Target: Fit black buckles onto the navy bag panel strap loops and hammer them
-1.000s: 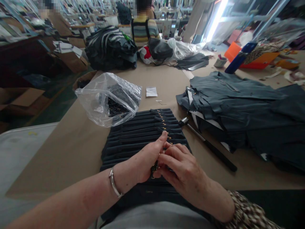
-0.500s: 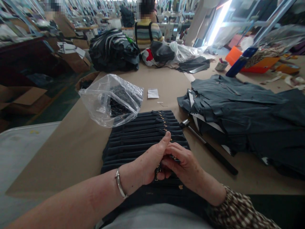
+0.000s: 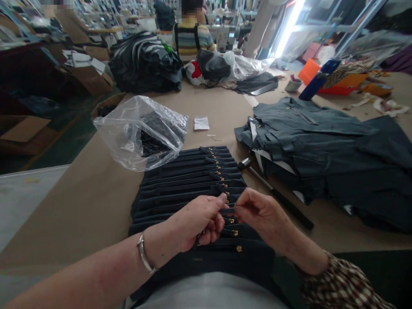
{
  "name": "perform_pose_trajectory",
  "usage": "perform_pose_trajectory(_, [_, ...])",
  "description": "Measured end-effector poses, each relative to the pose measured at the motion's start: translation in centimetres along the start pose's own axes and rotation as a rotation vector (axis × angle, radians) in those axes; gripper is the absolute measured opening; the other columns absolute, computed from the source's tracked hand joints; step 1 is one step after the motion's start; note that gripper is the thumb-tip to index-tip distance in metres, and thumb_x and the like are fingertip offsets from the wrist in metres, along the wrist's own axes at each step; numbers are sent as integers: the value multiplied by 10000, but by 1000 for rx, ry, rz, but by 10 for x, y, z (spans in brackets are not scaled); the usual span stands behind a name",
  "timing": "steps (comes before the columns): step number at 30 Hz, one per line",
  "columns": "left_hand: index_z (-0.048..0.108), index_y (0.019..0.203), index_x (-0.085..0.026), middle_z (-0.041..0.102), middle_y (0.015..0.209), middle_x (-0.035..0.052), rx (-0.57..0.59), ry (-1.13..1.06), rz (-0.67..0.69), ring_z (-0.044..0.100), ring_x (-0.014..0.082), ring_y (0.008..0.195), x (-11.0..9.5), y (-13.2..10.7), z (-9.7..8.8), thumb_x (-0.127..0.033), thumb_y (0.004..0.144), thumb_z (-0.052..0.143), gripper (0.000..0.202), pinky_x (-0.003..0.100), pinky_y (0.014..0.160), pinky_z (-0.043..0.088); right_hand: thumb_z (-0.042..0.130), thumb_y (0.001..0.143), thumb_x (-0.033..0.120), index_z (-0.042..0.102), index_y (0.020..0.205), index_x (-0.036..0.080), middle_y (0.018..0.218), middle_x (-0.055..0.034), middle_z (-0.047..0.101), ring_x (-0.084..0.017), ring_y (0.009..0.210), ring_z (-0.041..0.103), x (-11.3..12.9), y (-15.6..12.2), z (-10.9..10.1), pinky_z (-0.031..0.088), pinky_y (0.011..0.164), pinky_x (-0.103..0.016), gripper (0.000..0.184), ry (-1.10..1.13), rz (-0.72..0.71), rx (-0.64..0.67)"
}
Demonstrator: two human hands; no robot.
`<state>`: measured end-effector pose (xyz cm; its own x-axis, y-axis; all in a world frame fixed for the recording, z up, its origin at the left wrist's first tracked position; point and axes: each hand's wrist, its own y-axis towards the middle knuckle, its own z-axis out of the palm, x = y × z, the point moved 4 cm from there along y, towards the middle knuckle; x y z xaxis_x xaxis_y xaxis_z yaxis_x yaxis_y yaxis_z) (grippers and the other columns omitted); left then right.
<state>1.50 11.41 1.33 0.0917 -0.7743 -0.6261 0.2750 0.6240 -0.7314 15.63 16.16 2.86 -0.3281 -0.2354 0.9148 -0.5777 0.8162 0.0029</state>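
A stack of dark zippers with gold pulls [image 3: 186, 180] lies in overlapping rows on the brown table in front of me. My left hand [image 3: 198, 221], with a silver bracelet on the wrist, is closed around one zipper near its end. My right hand [image 3: 260, 212] pinches the same zipper's tape just to the right, fingers pressed together. The two hands are a small gap apart above the nearest rows. A clear plastic bag [image 3: 140, 133] holding more dark zippers rests at the far left end of the stack.
A pile of dark grey garment pieces [image 3: 322, 146] covers the table's right side. A long black-handled tool [image 3: 277, 195] lies beside it. A white paper slip [image 3: 201, 123] sits further back. A person in a striped top sits at the far end among bags. Cardboard boxes stand on the floor at left.
My hands have drawn apart from a tight cluster; the right hand moved rightward and now pinches the zipper tape while the left keeps its grip.
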Motion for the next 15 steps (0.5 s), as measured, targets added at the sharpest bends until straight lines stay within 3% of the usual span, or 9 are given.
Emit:
perform_pose_trajectory(5, [521, 649, -185, 431, 450, -75, -2, 413, 150, 357, 60, 387, 1, -3, 6, -313, 744, 535, 160, 193, 378, 243, 572, 822, 212, 549, 719, 176, 592, 35, 578, -92, 539, 530, -9, -26, 2, 413, 512, -195, 111, 47, 111, 29])
perform_pose_trajectory(10, [561, 603, -178, 466, 501, -55, -30, 851, 252, 383, 79, 478, 5, -7, 15, -324, 743, 527, 204, 219, 434, 264, 576, 823, 161, 627, 756, 182, 583, 46, 592, -79, 523, 525, -17, -52, 6, 390, 499, -178, 87, -25, 142, 119])
perform_pose_trajectory(15, [614, 646, -189, 572, 558, -18, -20, 1106, 281, 426, 95, 459, 10, -10, 23, -312, 786, 484, 227, 239, 450, 289, 530, 831, 67, 651, 808, 194, 733, 19, 661, -98, 659, 598, -29, -67, 14, 423, 609, -200, 177, -186, 72, 123])
